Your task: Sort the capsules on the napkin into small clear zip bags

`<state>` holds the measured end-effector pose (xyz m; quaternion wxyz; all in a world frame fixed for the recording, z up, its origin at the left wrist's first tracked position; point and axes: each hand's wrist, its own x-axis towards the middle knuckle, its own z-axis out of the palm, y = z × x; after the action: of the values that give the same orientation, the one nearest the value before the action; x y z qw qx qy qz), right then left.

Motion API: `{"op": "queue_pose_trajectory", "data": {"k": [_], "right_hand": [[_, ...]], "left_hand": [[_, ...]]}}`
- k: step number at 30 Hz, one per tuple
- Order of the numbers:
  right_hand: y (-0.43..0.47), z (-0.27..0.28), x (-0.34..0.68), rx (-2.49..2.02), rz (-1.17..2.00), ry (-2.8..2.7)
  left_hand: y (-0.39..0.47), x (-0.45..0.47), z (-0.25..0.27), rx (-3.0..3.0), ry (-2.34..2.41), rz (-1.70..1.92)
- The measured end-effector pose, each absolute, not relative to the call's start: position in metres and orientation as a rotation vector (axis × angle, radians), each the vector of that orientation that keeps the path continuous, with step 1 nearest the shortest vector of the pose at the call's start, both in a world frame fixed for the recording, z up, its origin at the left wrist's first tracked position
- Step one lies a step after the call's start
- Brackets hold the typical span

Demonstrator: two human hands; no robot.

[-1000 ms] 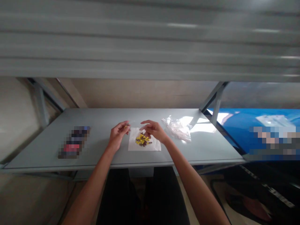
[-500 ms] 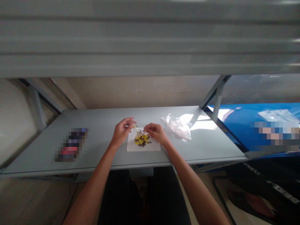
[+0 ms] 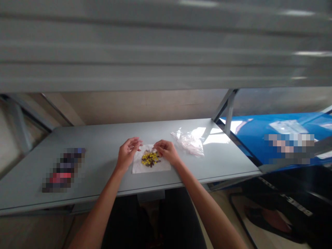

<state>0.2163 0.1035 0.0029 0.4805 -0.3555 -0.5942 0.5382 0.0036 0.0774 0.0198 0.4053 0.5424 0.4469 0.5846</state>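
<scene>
A pile of small yellow and dark brown pieces (image 3: 150,159), looking like beads or capsules, lies on a white sheet (image 3: 163,167) on the grey table. My left hand (image 3: 127,151) hovers at the sheet's left side, its fingers apart and bent, and nothing shows in it. At the pile's upper right, my right hand (image 3: 167,151) has its fingers curled together in a pinch. Whatever those fingertips hold, if anything, is too small and hidden to make out.
A clear plastic bag (image 3: 191,143) with pale pink contents lies right of the sheet. A blurred-out dark and red object (image 3: 63,171) is at the left. A grey ridged panel (image 3: 155,52) spans above. Beyond the right frame stands a blue surface (image 3: 249,138); a person's foot (image 3: 275,221) shows below.
The camera view has turned slightly right. A small yellow piece seen by my left fingertips no longer shows there. My right hand stays at the pile's upper right.
</scene>
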Motion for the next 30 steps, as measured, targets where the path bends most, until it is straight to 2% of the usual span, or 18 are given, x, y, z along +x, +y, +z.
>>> {"op": "queue_pose_trajectory", "data": {"k": [4,7,12,20,24,30], "right_hand": [[0.104,0.007,0.217,-0.846,1.350,-1.306],[0.106,0.008,0.221,-0.834,1.266,-1.138],[0.104,0.012,0.237,-1.002,0.974,-0.887],[0.086,0.022,0.293,-1.390,0.489,-0.882],[0.079,0.018,0.303,-1.500,0.310,-0.897],[0.077,0.008,0.301,-1.570,0.119,-0.899]], "left_hand": [[0.073,0.004,0.007,1.376,1.185,1.456],[0.070,0.005,-0.001,1.386,1.268,1.453],[0.065,0.005,-0.005,1.382,1.366,1.446],[0.066,0.003,-0.005,1.492,1.437,1.490],[0.045,0.015,0.023,1.482,1.349,1.568],[-0.022,0.047,0.119,1.562,0.990,1.636]]}}
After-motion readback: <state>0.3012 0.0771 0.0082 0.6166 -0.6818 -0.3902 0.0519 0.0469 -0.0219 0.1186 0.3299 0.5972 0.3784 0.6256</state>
